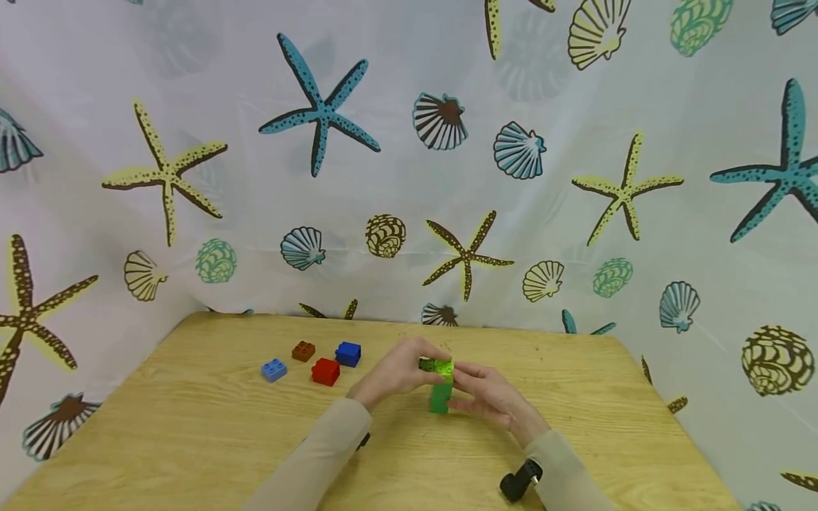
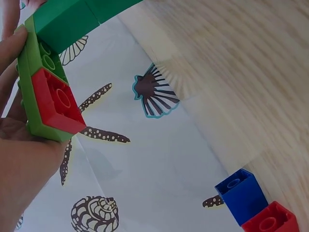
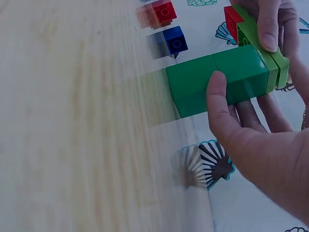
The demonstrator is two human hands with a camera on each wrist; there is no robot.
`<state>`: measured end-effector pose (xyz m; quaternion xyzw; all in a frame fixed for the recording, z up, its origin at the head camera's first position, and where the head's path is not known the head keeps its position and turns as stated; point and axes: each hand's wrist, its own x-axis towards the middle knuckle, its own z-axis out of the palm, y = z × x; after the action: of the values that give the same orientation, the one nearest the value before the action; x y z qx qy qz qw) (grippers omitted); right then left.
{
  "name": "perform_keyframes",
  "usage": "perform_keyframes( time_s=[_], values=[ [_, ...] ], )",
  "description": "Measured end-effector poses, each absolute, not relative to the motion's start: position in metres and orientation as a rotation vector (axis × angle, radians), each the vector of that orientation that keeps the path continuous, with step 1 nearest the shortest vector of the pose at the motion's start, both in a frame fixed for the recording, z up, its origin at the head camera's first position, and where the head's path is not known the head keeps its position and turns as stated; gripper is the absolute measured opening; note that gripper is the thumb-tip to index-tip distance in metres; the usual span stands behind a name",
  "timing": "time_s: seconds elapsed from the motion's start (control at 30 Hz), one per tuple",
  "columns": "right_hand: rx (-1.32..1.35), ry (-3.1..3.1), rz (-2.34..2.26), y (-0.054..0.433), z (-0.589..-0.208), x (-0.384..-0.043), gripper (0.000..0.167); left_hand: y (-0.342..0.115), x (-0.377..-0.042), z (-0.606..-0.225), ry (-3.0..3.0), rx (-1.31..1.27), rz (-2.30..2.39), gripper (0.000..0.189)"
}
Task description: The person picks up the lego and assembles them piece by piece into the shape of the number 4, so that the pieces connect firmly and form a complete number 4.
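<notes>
Near the table's middle, two stacked green bricks (image 1: 439, 399) stand upright on the tabletop. A long lime-green brick (image 2: 28, 82) lies across their top and overhangs to the left. Under its overhanging end, a small red brick (image 2: 57, 102) is attached, best seen in the left wrist view. My left hand (image 1: 404, 367) grips the lime-green brick from the left, with thumb and fingers on opposite sides. From the right, my right hand (image 3: 263, 150) holds the green bricks between thumb and fingers; some fingers are hidden behind them.
Left of the hands lie a light blue brick (image 1: 274, 370), an orange-brown brick (image 1: 303, 350), a red brick (image 1: 326, 372) and a blue brick (image 1: 348, 353). A patterned curtain (image 1: 396, 177) surrounds the wooden table (image 1: 211, 397) at the back and sides.
</notes>
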<state>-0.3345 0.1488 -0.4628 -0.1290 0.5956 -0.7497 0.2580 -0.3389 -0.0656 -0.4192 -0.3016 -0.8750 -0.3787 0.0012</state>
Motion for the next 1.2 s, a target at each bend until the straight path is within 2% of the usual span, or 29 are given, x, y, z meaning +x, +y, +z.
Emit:
perform_keyframes(
  time_s=[0.57,0.9,1.2],
  values=[
    [-0.306,1.623,-2.034,0.146,-0.461,-0.333,0.061,-0.064,-0.339,-0.419,-2.786,-0.944,-1.154,0.035],
    [-0.285,1.658,-2.076,0.142,-0.459,-0.331,0.055,-0.066,-0.340,-0.416,-2.843,-0.902,-1.163,0.036],
    [-0.315,1.726,-2.105,0.138,-0.459,-0.327,0.041,-0.070,-0.337,-0.421,-2.748,-0.921,-1.136,0.034]
  ],
)
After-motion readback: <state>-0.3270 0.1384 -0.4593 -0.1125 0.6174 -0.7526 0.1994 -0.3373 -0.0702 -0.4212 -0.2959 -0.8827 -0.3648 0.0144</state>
